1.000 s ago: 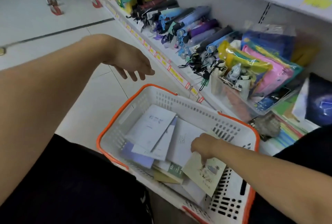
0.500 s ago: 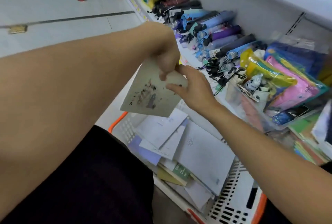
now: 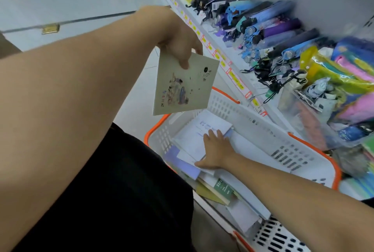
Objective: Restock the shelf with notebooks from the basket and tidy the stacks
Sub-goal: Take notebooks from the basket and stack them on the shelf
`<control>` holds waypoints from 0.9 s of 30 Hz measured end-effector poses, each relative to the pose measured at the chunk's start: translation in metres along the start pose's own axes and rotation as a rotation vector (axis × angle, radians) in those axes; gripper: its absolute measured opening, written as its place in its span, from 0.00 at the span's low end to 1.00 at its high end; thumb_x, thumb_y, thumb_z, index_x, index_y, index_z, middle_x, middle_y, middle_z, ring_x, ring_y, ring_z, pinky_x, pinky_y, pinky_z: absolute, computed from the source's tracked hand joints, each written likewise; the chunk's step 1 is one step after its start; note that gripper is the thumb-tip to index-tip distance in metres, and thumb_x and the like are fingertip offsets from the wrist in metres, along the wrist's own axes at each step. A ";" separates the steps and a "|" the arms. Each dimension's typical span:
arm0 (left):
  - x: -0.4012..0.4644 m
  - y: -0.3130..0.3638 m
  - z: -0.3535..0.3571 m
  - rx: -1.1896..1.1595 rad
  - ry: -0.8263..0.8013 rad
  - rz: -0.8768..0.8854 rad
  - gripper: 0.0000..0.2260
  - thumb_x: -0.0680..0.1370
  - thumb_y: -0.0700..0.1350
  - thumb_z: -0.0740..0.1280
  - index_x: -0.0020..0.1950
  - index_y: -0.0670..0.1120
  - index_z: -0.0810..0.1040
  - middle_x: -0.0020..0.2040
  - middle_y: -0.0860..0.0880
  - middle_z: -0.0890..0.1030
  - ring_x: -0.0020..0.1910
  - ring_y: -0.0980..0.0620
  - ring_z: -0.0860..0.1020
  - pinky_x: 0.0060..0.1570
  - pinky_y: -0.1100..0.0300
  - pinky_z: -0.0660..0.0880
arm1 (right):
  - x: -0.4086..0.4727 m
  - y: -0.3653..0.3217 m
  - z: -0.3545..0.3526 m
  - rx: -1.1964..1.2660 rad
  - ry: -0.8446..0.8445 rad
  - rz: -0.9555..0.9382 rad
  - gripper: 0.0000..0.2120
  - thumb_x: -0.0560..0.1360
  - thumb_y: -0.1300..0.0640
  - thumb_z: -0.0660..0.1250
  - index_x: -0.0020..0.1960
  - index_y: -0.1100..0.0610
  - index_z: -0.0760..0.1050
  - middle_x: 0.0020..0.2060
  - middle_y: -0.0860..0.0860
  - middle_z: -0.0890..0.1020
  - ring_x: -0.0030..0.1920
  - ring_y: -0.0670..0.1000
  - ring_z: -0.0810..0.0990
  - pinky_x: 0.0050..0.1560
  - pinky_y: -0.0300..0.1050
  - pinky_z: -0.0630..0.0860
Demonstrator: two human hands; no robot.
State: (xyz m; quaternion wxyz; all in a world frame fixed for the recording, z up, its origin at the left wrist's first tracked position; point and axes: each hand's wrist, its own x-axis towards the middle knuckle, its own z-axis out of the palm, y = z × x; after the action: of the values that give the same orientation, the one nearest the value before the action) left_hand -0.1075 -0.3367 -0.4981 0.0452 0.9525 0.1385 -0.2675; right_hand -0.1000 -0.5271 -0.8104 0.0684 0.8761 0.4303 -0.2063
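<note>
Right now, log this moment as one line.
left hand: holds beige notebook above basket | right hand: flat on white notebook in basket

Basket [image 3: 263, 130] top open; umbrellas [image 3: 273, 35] crowd shelf [image 3: 222, 49].

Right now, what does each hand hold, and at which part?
Left hand pinches the beige notebook at its top edge. Right hand lies flat on a white notebook, gripping nothing.

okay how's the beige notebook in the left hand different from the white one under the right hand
The beige notebook hangs in the air, pinched by the left hand; the white notebook lies flat in the basket under the right hand. The beige cover carries a colourful drawing; the white one shows faint print. Both look thin.
</note>
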 end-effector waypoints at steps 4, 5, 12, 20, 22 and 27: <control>-0.001 -0.006 0.005 0.002 -0.002 -0.030 0.26 0.79 0.42 0.67 0.75 0.53 0.63 0.65 0.45 0.73 0.53 0.39 0.81 0.51 0.46 0.80 | -0.006 -0.006 -0.003 -0.114 -0.022 -0.040 0.42 0.68 0.32 0.61 0.69 0.63 0.64 0.68 0.63 0.66 0.68 0.67 0.64 0.61 0.61 0.70; 0.000 -0.010 0.007 0.002 0.002 -0.047 0.27 0.79 0.42 0.67 0.76 0.53 0.62 0.66 0.45 0.73 0.52 0.39 0.81 0.49 0.46 0.80 | -0.008 -0.010 -0.004 -0.148 0.010 -0.078 0.36 0.69 0.36 0.61 0.63 0.64 0.68 0.60 0.63 0.71 0.61 0.64 0.69 0.56 0.57 0.73; 0.001 -0.022 0.014 -0.250 0.011 -0.001 0.28 0.79 0.37 0.65 0.74 0.59 0.62 0.61 0.45 0.75 0.49 0.40 0.82 0.43 0.49 0.81 | -0.029 -0.022 -0.017 -0.238 0.216 -0.257 0.07 0.79 0.62 0.60 0.56 0.62 0.70 0.45 0.58 0.80 0.44 0.58 0.82 0.36 0.46 0.67; 0.003 -0.026 0.010 -0.369 0.161 -0.160 0.11 0.77 0.40 0.68 0.58 0.41 0.81 0.54 0.46 0.80 0.47 0.43 0.81 0.47 0.53 0.81 | -0.053 0.054 -0.151 0.762 0.842 -0.025 0.08 0.83 0.60 0.56 0.45 0.58 0.66 0.31 0.49 0.70 0.32 0.46 0.72 0.39 0.55 0.83; 0.004 -0.022 0.001 -0.536 0.239 -0.202 0.13 0.75 0.45 0.72 0.55 0.39 0.78 0.46 0.45 0.80 0.37 0.46 0.79 0.26 0.63 0.77 | -0.072 0.063 -0.186 0.755 0.939 -0.086 0.09 0.83 0.60 0.57 0.43 0.58 0.65 0.29 0.45 0.65 0.30 0.43 0.69 0.38 0.52 0.84; 0.000 -0.011 -0.021 -0.840 0.409 -0.270 0.15 0.73 0.54 0.73 0.43 0.43 0.76 0.42 0.45 0.77 0.31 0.48 0.73 0.27 0.62 0.70 | -0.112 0.096 -0.251 0.628 1.114 -0.131 0.10 0.82 0.53 0.56 0.45 0.57 0.69 0.32 0.46 0.76 0.38 0.50 0.83 0.40 0.64 0.80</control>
State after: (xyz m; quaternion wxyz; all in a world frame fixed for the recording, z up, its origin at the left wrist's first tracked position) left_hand -0.1000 -0.3227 -0.4802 0.3625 0.8584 0.3630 0.0006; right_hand -0.0103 -0.5929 -0.5415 -0.4378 0.8022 0.3733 0.1597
